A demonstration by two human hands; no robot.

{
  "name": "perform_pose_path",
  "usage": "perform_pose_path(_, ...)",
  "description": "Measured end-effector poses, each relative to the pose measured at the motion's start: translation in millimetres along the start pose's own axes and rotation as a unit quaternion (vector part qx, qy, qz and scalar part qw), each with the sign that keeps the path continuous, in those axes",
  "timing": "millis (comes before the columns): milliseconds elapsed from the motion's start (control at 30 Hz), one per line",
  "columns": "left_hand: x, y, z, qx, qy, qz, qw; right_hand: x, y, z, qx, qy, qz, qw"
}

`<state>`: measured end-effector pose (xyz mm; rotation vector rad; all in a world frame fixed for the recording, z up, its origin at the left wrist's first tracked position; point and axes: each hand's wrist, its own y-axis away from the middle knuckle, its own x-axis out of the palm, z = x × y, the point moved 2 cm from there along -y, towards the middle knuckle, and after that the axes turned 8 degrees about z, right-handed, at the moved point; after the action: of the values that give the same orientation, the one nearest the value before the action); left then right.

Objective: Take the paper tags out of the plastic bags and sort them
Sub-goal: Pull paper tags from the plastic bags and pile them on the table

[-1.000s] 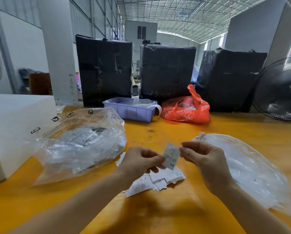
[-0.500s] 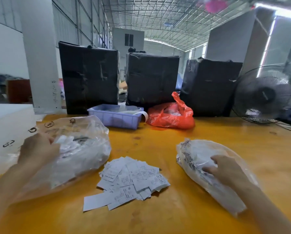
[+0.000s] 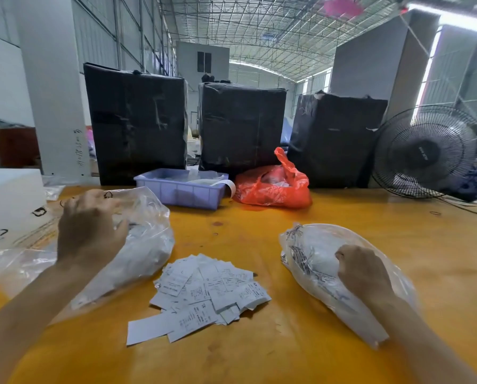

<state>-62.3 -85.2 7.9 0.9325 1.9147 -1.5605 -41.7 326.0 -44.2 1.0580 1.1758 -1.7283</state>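
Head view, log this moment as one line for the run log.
left hand on left plastic bag | right hand on right plastic bag | loose paper tags piled between on table

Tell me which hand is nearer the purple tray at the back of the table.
Left. The left hand rests on the clear bag just in front and left of the purple tray. The right hand sits on the other bag, well off to the tray's right and closer to the person.

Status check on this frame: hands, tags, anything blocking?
Left hand on left plastic bag, right hand on right plastic bag; each grip unclear. Loose paper tags piled between them on table. Nothing blocking.
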Motion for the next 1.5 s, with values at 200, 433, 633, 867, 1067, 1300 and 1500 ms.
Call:
perform_pose_path(200,-1.2,10.8,-35.4,0.074,0.082,-0.007,0.994,-17.7,8.8,10.1,-0.053,-0.092,-0.167,0.98)
perform_pose_path(433,2.8,35.5,-77.9,0.08,0.369,0.128,0.917,-30.9,29.0,59.1,-0.048,-0.63,-0.032,0.774)
perform_pose_path(633,17.3,70.3,-117.5,-0.073,0.632,0.439,0.634,-9.4,63.0,113.2,-0.127,-0.627,0.164,0.751)
perform_pose_path(867,20.4,70.8,-108.5,0.036,0.54,0.421,0.728,-12.2,69.7,116.9,-0.207,-0.518,0.22,0.8)
perform_pose_path(1067,27.2,66.9,-99.0,0.015,0.487,0.369,0.791,-12.0,64.8,117.4,-0.229,-0.455,0.042,0.86)
perform_pose_path(1300,36.6,62.8,-87.0,-0.124,0.545,0.31,0.769,17.2,50.9,100.5,-0.235,-0.193,0.1,0.948)
perform_pose_path(1500,38.4,66.8,-88.2,-0.158,0.566,0.308,0.748,30.5,48.9,101.0,-0.257,-0.115,0.193,0.94)
